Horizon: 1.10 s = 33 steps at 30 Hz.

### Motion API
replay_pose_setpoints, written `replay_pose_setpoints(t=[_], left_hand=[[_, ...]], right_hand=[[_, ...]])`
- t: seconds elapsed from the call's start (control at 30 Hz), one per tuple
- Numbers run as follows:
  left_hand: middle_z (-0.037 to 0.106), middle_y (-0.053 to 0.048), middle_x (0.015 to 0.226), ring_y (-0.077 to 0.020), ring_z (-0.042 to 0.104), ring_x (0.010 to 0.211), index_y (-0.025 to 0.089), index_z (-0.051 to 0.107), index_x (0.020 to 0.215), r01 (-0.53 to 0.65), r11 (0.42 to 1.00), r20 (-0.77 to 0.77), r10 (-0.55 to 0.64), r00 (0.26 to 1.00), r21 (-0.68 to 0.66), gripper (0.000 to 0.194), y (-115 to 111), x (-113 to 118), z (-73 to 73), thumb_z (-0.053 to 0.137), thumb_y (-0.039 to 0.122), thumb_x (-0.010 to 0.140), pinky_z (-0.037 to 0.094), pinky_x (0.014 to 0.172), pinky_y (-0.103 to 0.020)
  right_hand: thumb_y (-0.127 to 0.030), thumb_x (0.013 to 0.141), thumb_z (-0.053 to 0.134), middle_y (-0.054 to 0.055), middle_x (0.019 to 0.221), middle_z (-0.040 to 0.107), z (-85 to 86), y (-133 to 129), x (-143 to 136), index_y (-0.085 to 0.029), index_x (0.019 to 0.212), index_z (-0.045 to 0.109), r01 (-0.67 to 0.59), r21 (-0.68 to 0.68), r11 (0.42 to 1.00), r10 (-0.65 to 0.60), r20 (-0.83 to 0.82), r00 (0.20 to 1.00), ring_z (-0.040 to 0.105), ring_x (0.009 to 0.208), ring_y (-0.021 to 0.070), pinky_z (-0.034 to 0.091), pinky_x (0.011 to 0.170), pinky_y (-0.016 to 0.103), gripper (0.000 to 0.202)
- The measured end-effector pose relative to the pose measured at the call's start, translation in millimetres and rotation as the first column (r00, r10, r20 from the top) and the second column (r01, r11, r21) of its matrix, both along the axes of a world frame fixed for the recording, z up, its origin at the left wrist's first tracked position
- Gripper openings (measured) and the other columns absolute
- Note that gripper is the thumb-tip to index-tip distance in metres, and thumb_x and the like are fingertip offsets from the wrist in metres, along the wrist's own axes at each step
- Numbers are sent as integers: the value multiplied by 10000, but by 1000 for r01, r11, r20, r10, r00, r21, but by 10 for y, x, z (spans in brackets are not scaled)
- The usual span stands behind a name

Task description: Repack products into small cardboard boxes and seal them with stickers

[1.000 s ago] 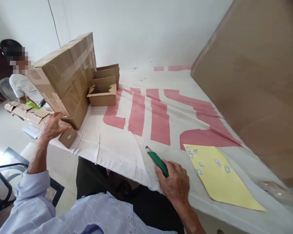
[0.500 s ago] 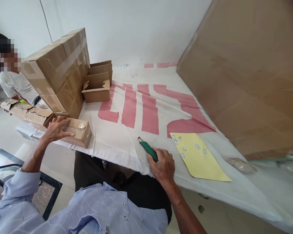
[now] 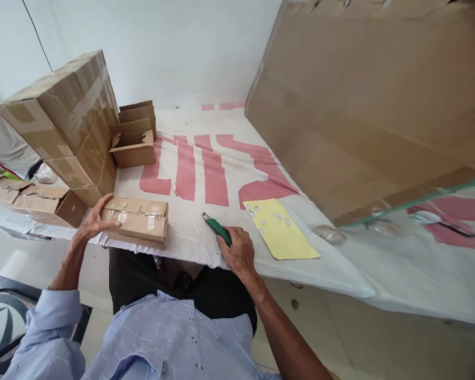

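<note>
My left hand [image 3: 94, 220] grips the left end of a small taped cardboard box [image 3: 142, 224], thumb along its near side and fingers at the back. The box lies at the table's front edge, its torn, taped seam facing up. My right hand [image 3: 239, 249] is closed around a green utility knife [image 3: 218, 230], which points forward and left with its tip just over the cloth. A yellow sheet [image 3: 287, 237] bearing several small stickers lies to the right of that hand.
Stacked large cartons [image 3: 59, 111] stand at the left, with open small boxes [image 3: 133, 153] beside them. More small boxes [image 3: 43, 205] line the left edge, near a co-worker [image 3: 8, 145]. A big cardboard panel [image 3: 372, 105] leans at the right. The white cloth [image 3: 190, 227] has red markings.
My left hand has moved the small box rightward, away from the row of boxes, turning it squarer to me. The view has swung right. The knife stays in my right hand.
</note>
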<state>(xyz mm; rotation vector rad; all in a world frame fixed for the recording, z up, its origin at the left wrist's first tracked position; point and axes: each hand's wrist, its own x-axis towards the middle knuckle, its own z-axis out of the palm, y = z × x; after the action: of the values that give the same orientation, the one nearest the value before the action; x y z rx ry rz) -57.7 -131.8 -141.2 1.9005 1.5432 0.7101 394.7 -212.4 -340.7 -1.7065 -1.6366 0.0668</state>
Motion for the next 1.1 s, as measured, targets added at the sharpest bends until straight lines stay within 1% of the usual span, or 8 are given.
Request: replay_pose_setpoints(t=[0.13,0.23,0.4,0.57,0.67,0.77,0.87,1.1], left_hand=[[531,-160,1632,-420,513,1535,241,479,1598,-105,991,120,95,988,79,1145,-142,492,-287,949,654,639,403,1314,-545],[522,-187,1630,-421,522,1534,244,454,1582,-128,987,216,104,971,97,1109,-299,815,-435,946,653,676,446,1272,-558],[496,-176,1691,-407,516,1566,302,477,1377,-85,996,490,64,869,21,879,-381,920,-603,909,676,709,572,1096,-503],[494,-147,1710,-397,542,1539,278,513,1145,-52,999,480,39,876,13,710,-337,904,-626,893,694,712,569,1103,-504],[525,-131,1674,-394,565,1507,265,555,1113,-29,999,465,17,885,18,632,-332,935,-577,897,633,729,571,1119,-514],[509,-126,1665,-383,561,1502,270,622,1221,-3,999,450,-13,893,33,609,-350,952,-559,887,576,766,575,1131,-509],[446,-130,1696,-382,526,1528,301,625,1399,26,999,435,-38,900,33,706,-372,945,-589,867,584,799,573,1138,-513],[395,-136,1708,-401,458,1569,309,583,1499,46,999,386,-47,921,10,806,-374,937,-629,856,599,798,556,1142,-533]], right_hand=[[-336,977,549,160,1115,720,21,26,-1,-190,1182,701,2,-31,1000,-3,-6,1000,603,1019,332,498,902,463,294],[-333,962,557,152,1100,717,37,54,21,-194,1183,704,11,-51,999,-12,-19,1000,599,1020,328,506,908,461,299],[-429,950,540,141,1059,731,205,82,112,-203,1148,711,16,-42,999,-25,-209,978,646,1000,312,551,890,455,346],[-540,936,602,45,818,704,698,88,121,-194,1043,733,-14,-113,993,-55,-581,812,575,682,198,517,643,335,385],[-563,944,636,17,783,680,1068,101,67,-186,1018,754,-135,-76,988,47,-681,730,464,557,135,430,531,290,402],[-580,941,680,21,783,705,1413,126,20,-186,1020,793,-260,-41,965,169,-661,731,487,556,130,446,533,290,417],[-560,928,724,38,801,757,1698,160,-12,-189,1073,838,-367,-66,928,260,-591,764,625,649,172,542,629,318,414],[-482,935,698,59,961,850,2142,321,-189,-217,1021,864,-546,-163,822,452,-396,799,782,907,273,624,848,392,324]])
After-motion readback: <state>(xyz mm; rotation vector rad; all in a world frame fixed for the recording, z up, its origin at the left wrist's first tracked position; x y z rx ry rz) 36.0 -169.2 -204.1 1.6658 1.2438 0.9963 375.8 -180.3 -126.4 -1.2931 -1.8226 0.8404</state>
